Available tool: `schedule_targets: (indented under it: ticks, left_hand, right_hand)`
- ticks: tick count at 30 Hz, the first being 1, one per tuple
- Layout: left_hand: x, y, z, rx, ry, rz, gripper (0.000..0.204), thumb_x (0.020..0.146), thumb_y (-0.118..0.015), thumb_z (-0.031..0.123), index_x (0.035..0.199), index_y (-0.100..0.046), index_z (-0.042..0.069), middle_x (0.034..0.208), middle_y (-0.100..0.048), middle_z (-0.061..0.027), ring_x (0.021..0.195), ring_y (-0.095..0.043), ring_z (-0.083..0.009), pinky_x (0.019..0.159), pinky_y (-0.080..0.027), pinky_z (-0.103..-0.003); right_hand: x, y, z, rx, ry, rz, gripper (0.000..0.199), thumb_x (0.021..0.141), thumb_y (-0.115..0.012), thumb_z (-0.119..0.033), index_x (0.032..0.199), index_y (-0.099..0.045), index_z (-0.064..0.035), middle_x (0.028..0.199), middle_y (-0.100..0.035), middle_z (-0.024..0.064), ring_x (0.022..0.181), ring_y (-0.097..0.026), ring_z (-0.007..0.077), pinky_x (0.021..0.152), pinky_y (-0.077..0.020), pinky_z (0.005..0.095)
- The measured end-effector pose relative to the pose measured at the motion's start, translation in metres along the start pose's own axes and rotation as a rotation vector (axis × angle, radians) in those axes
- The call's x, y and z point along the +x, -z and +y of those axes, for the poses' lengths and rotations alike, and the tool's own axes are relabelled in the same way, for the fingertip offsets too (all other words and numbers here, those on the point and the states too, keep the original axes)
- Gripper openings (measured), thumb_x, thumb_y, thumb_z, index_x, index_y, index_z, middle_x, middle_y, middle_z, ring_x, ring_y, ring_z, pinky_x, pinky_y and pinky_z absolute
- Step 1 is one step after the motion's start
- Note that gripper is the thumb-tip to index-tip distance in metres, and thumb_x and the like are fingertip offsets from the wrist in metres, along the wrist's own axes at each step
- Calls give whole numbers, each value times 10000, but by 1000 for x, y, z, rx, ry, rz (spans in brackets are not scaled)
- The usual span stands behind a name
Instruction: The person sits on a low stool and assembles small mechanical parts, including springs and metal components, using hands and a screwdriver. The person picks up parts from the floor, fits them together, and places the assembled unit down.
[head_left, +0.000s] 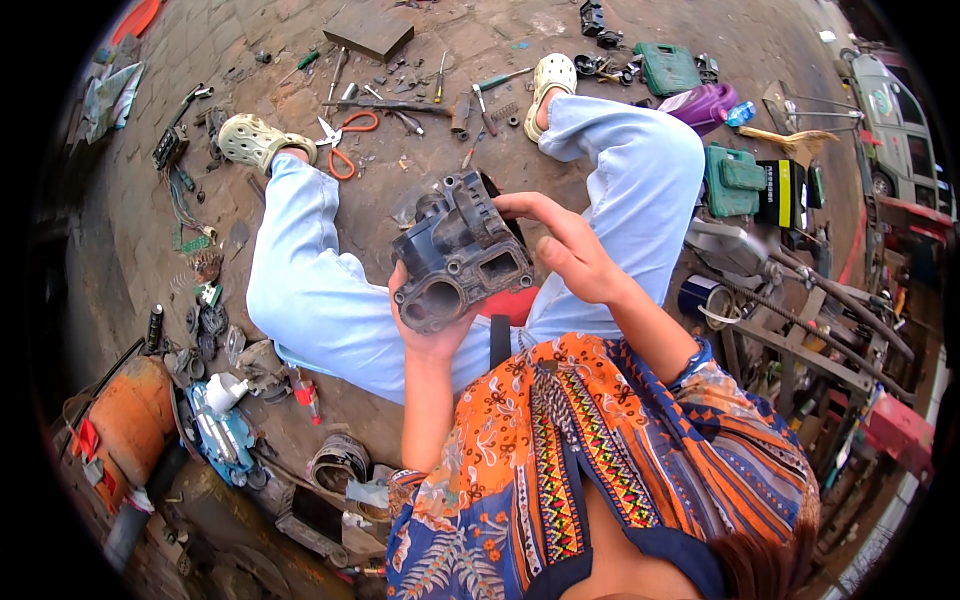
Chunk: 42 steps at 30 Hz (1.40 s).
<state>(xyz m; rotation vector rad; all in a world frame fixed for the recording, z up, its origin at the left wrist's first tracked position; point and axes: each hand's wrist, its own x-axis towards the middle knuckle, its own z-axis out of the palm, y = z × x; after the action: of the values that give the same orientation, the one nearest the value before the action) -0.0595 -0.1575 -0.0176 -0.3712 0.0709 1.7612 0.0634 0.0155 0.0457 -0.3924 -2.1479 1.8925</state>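
A grimy black engine housing (465,250) is held over my lap, between my knees. It has a round port at its lower left, a rectangular opening, bolt holes and a ribbed part on top. My left hand (432,330) is wrapped under its lower left side, the fingers mostly hidden behind it. From the right, my right hand (575,250) grips its upper right edge with the index finger stretched along the top. The right thumb stands off the part, and the other right fingertips are hidden. Beyond it on the ground lie orange-handled scissors (345,140).
Ahead lie a hammer (460,112), screwdrivers, small parts and a metal block (369,32). Green tool cases (733,182) and a purple jug (697,106) are to my right, near a metal frame (800,350). To my left are an orange tank (130,410) and scrap parts.
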Motion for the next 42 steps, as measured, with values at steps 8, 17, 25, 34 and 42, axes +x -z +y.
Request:
schedule_targets:
  ticks: [8, 17, 25, 34, 42]
  left_hand:
    - [9, 1, 9, -41, 286, 60, 699, 913, -324, 586, 1301, -437, 15, 1024, -545, -210, 674, -495, -219, 358, -379, -202]
    - [-8, 11, 7, 470, -65, 65, 548, 949, -442, 423, 1214, -469, -56, 972, -613, -154, 610, -591, -185, 446, -422, -226]
    - [13, -1, 11, 1505, -597, 285, 496, 797, -710, 171, 1209, -488, 4, 1072, -529, -74, 976, -527, -165, 838, -444, -291]
    - [32, -21, 3, 1559, -399, 335, 314, 928, -572, 227, 1107, -443, 4, 773, -590, -60, 584, -536, -75, 483, -419, -204]
    - [24, -25, 2, 1691, -434, 389, 289, 928, -550, 227, 1062, -418, 7, 732, -539, -45, 601, -493, -96, 540, -407, -247]
  right_hand:
    - [3, -12, 14, -411, 21, 118, 565, 698, -775, -180, 1145, -506, 38, 1066, -586, 192, 976, -577, 325, 850, -446, 358]
    - [15, -4, 69, 477, -617, 607, 318, 875, -650, -280, 991, -607, 12, 853, -652, 61, 731, -613, 101, 655, -497, 253]
    - [9, -10, 76, 1001, -853, 674, 335, 913, -576, -366, 1035, -601, -55, 946, -667, 37, 862, -642, 160, 826, -488, 353]
    - [9, -6, 58, 1046, -742, 572, 363, 965, -476, -341, 1089, -546, -7, 1071, -619, 104, 989, -594, 203, 891, -457, 391]
    - [2, -7, 63, 1035, -625, 421, 280, 971, -450, -204, 1106, -531, 28, 1098, -605, 128, 1021, -584, 218, 915, -450, 392]
